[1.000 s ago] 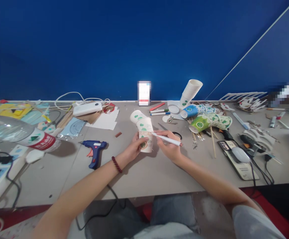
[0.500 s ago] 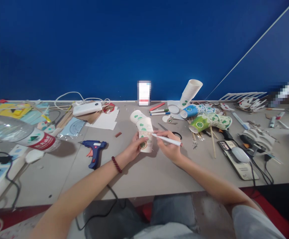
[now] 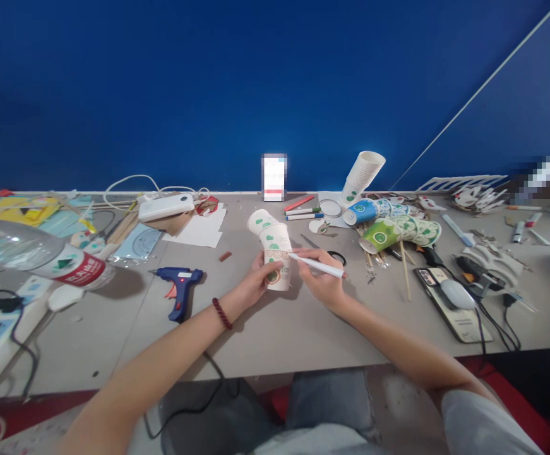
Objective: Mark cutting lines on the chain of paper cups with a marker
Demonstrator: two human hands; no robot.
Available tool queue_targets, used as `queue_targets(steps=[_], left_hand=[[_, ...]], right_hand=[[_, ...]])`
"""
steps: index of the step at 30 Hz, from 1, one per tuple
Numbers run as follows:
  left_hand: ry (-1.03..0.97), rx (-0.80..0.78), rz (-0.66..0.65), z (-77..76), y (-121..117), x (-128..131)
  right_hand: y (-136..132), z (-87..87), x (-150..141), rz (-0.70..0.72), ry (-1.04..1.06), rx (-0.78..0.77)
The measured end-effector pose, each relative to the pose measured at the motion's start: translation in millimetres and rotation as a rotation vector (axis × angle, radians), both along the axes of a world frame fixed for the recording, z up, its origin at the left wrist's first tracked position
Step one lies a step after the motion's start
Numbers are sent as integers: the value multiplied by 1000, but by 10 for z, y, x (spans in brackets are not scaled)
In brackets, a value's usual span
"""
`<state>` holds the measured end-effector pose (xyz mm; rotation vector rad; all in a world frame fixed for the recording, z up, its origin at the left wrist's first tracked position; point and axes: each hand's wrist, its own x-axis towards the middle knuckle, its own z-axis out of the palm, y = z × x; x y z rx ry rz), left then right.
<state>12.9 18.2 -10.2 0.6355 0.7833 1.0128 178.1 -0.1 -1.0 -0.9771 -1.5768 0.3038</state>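
Observation:
A string of joined white paper cups [image 3: 275, 237] with green prints lies in front of me, bending away to the upper left. My left hand [image 3: 257, 278] is closed around the nearest cup, its thumb across the side. Between the fingers of my right hand [image 3: 322, 283] is a white marker [image 3: 321, 267], gripped like a pen. The marker's tip touches or nearly touches the cup's side, by brownish curved lines that run around it. A small brown piece [image 3: 225, 256] lies left of the cups.
A blue glue gun [image 3: 180, 287] lies left of my left hand, beyond it a large plastic bottle [image 3: 80, 262]. Several markers [image 3: 304, 215], a tall cup stack [image 3: 362, 177], and blue and green cup chains [image 3: 382, 235] are behind. A phone [image 3: 452, 309] and mouse [image 3: 458, 294] lie right.
Almost nothing differs. The marker in my right hand has shifted very slightly against the cup, while my left hand stays in place.

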Motion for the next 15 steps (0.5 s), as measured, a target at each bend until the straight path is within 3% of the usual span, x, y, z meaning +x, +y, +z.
queue_targets(steps=[15], left_hand=[[-44, -2, -20, -8, 3, -6]], right_hand=[[-10, -26, 14, 70, 46, 14]])
